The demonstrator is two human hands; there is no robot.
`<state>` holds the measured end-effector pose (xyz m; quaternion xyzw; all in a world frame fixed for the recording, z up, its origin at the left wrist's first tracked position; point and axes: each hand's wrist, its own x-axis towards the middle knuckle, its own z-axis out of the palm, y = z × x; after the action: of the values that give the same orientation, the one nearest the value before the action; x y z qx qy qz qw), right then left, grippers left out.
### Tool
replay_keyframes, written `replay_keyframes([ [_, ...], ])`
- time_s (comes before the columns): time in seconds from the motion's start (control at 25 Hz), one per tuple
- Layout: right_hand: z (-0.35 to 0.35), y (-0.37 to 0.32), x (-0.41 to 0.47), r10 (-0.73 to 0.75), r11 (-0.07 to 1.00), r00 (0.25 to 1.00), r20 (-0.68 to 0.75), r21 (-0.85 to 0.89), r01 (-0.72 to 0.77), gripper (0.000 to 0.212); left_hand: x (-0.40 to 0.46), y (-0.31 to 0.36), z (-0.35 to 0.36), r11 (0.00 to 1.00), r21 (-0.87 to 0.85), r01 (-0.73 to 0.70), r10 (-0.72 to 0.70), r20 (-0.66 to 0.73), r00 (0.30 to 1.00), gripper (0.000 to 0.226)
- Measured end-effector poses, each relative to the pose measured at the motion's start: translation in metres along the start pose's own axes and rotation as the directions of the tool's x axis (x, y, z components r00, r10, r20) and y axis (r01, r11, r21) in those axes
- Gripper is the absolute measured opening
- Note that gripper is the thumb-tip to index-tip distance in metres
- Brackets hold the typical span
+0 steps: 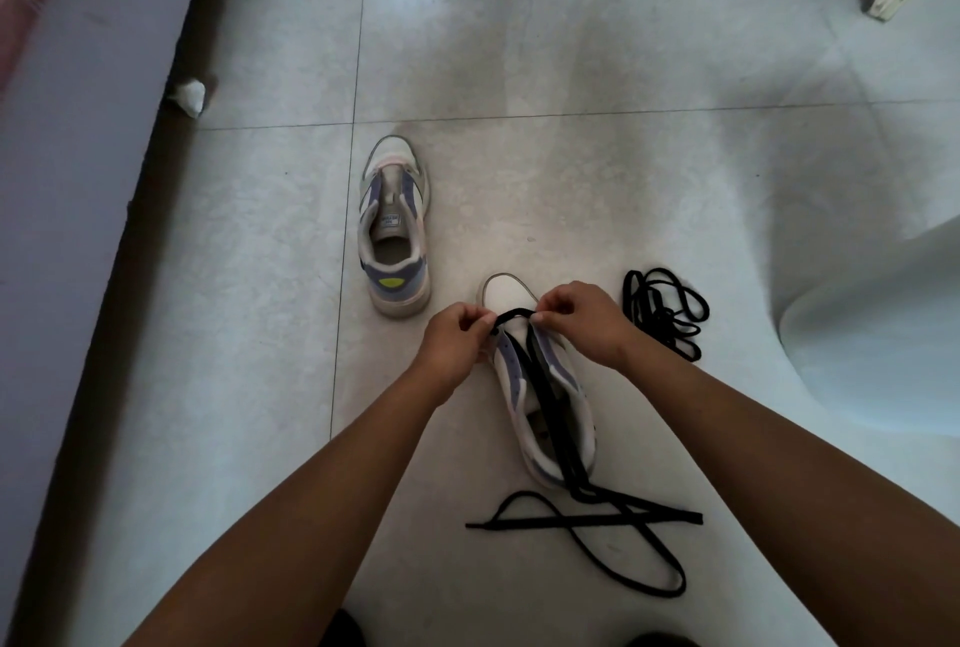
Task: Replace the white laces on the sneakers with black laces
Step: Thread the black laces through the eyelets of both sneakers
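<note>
Left hand [457,334] pinches the black lace [514,316] at the near sneaker's [540,386] toe-end eyelets, and across the short taut span the right hand [582,319] pinches the other side. Both tails run back along the shoe's length toward the person, so the next crossing looks equally close for either hand. Spare lace [665,313] waits coiled just right; the other sneaker [395,230] sits laceless to the left.

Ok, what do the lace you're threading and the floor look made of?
The black lace looks like flat woven fabric: matte, ribbon-like, lying limp in loose loops. The floor looks like glazed pale tile: grout lines cross it and it shows soft window glare. Both hands, left hand and right hand, pinch the lace.
</note>
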<state>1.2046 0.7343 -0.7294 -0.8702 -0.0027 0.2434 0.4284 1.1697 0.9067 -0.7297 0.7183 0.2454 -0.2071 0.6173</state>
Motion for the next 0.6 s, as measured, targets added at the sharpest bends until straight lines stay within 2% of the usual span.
replay_keyframes([
  [0.08,0.006,0.004,-0.001,0.04,0.995,0.999,-0.002,0.088,-0.039,0.021,-0.003,-0.003,0.003,1.0,-0.022,-0.023,0.021,-0.053,0.998,0.011],
  [0.12,0.008,0.007,-0.002,0.083,0.97,0.996,0.024,0.227,-0.086,0.021,-0.004,-0.005,0.006,1.0,-0.009,-0.029,0.028,-0.077,0.997,0.013],
  [0.2,0.013,0.011,-0.007,0.16,0.796,0.976,0.145,0.567,-0.215,0.019,-0.004,-0.006,0.011,0.999,0.034,-0.024,0.028,-0.117,0.993,0.017],
  [0.24,0.015,0.013,-0.009,0.173,0.714,0.967,0.187,0.652,-0.254,0.018,-0.003,-0.005,0.012,0.999,0.05,-0.016,0.022,-0.131,0.991,0.017],
  [0.28,0.015,0.015,-0.009,0.18,0.696,0.965,0.19,0.669,-0.262,0.017,-0.003,-0.003,0.014,0.998,0.061,-0.011,0.019,-0.139,0.99,0.016],
  [0.4,0.015,0.016,-0.012,0.17,0.874,0.985,-0.013,0.464,-0.145,0.014,-0.011,0.004,0.018,0.987,0.161,-0.018,0.051,-0.205,0.977,0.011],
  [0.48,0.015,0.014,-0.016,0.157,0.927,0.982,-0.1,0.357,-0.112,0.008,-0.029,0.005,0.021,0.949,0.314,-0.037,0.136,-0.298,0.945,0.014],
  [0.56,0.013,0.012,-0.016,0.111,0.969,0.987,-0.117,0.235,-0.081,0.009,-0.054,0.004,0.03,0.844,0.532,-0.068,0.237,-0.256,0.937,0.019],
  [0.6,0.013,0.011,-0.015,0.085,0.985,0.989,-0.119,0.161,-0.065,0.012,-0.067,0.002,0.036,0.737,0.67,-0.085,0.268,-0.174,0.948,0.023],
])
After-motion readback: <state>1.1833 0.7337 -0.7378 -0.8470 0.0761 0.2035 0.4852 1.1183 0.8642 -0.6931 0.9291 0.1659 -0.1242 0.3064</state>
